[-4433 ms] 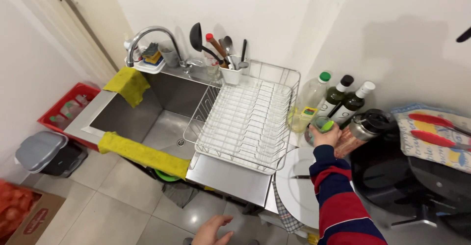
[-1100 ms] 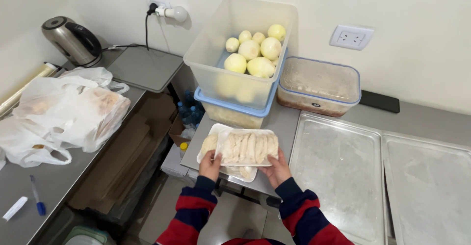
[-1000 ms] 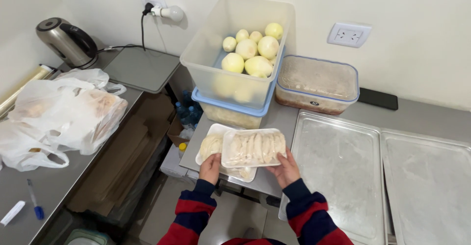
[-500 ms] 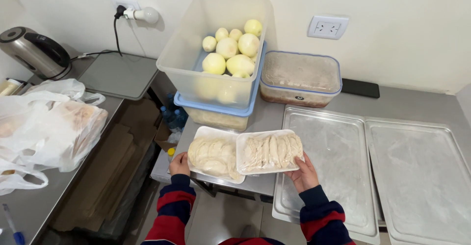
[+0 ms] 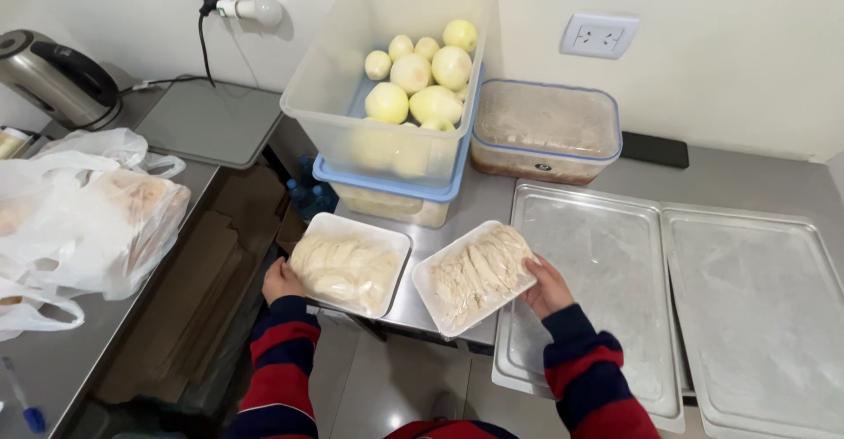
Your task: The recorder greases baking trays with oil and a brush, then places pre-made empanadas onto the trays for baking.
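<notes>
R hand point(image 5: 547, 285) grips right foam tray point(image 5: 475, 276) at its right edge, long axis tilted up-right, beside left tray point(image 5: 349, 262), gripped by L hand point(image 5: 281, 279).

Both arms reaching forward from the bottom edge, sleeves striped red and dark blue, pulled down to the wrists. Left hand point(image 5: 280, 281) low and to the left, knuckles up, fingers curled under and mostly hidden, thumb side turned inward. Right hand point(image 5: 547, 286) further right and at about the same height, palm facing inward, fingers point(image 5: 536, 268) bent and closed in a grip, thumb not clearly visible. Forearms angled slightly toward each other at the elbows, hands well apart, wrists roughly straight. Both hands bare, neither spread flat.
</notes>
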